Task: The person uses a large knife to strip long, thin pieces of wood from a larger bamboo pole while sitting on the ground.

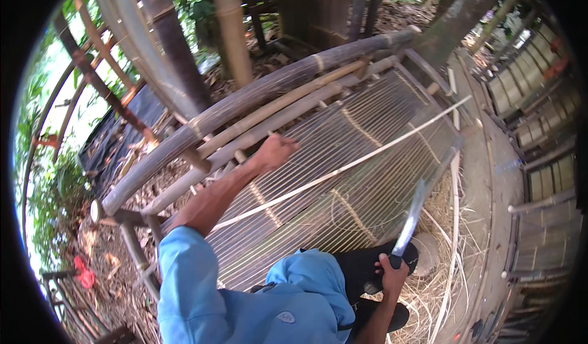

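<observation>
My right hand (392,272) is closed round the dark handle of a machete (409,221). Its long, shiny blade points up and away, over the right edge of a slatted bamboo bench (306,185). My left arm stretches out across the bench. At its far side, my left hand (274,153) is over the slats by the back rail, fingers pointing right, with nothing visible held in them. A long pale bamboo strip (343,171) lies diagonally across the slats, on the near side of my left hand. Thin cross bindings (358,125) run over the slats.
Thick bamboo rails (257,102) form the bench's back. Pale shavings (429,301) and long strips (454,221) lie on the ground at right. Bamboo poles (231,32) stand behind, and a slatted bamboo structure (545,179) is at far right. A red object (83,272) lies at lower left.
</observation>
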`<action>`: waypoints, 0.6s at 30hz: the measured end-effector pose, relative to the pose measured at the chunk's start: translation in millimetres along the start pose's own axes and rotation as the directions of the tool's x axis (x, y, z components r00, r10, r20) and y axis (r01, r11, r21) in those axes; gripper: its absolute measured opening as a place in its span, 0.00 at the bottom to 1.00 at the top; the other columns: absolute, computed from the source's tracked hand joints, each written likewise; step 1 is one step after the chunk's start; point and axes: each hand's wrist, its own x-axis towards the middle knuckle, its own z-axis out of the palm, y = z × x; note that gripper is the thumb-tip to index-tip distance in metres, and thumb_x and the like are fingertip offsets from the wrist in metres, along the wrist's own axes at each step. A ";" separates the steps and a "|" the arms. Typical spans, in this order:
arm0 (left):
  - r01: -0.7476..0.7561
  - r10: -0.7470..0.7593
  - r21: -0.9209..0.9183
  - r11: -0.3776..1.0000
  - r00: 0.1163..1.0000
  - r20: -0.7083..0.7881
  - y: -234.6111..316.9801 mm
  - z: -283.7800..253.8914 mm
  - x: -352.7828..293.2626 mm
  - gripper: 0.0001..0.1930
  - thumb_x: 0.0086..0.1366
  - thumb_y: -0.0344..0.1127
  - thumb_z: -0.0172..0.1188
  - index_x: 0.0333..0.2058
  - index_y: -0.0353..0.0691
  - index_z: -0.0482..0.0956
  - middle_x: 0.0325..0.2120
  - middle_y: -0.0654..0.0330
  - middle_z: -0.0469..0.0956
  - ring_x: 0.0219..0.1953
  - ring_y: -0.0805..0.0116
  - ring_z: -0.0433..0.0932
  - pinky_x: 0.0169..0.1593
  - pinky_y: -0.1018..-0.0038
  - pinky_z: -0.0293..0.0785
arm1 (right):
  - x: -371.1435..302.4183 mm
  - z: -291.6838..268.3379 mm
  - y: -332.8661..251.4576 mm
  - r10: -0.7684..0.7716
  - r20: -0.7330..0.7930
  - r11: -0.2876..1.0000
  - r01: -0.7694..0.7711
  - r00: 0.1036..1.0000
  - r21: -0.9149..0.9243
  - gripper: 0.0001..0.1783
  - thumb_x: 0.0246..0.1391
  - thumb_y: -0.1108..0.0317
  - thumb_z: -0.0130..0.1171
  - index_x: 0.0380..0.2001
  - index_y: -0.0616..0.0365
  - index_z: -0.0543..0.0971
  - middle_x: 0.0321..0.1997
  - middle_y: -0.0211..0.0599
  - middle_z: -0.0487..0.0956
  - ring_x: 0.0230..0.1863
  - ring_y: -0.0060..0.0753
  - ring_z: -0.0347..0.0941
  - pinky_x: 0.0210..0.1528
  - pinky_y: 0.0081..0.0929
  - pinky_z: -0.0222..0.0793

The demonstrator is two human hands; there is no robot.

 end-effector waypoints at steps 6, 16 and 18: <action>-0.097 0.143 0.378 0.921 0.985 -0.097 -11.6 5.8 31.1 0.19 0.63 0.42 0.61 0.44 0.33 0.85 0.33 0.35 0.83 0.40 0.41 0.84 0.47 0.56 0.79 | 0.5 1.5 9.7 0.005 -0.008 1.000 -0.005 1.000 0.003 0.17 0.53 0.61 0.73 0.33 0.63 0.78 0.26 0.36 0.80 0.25 0.28 0.79 0.24 0.23 0.74; 0.147 0.381 0.679 0.719 0.734 -0.562 -155.5 -72.1 -97.0 0.38 0.55 0.54 0.69 0.60 0.38 0.73 0.44 0.47 0.75 0.50 0.48 0.70 0.60 0.55 0.62 | 11.8 -8.1 23.2 0.014 0.001 1.000 -0.014 1.000 0.005 0.14 0.56 0.63 0.71 0.35 0.63 0.79 0.29 0.33 0.80 0.24 0.24 0.77 0.22 0.20 0.71; 0.242 0.334 0.668 0.703 0.717 -0.612 -180.2 -85.9 -153.1 0.40 0.53 0.55 0.70 0.61 0.38 0.72 0.45 0.48 0.73 0.51 0.49 0.69 0.60 0.55 0.61 | 17.8 -13.5 24.5 0.029 0.022 0.998 -0.028 0.999 -0.050 0.16 0.57 0.59 0.70 0.36 0.61 0.80 0.30 0.31 0.80 0.25 0.22 0.75 0.22 0.20 0.70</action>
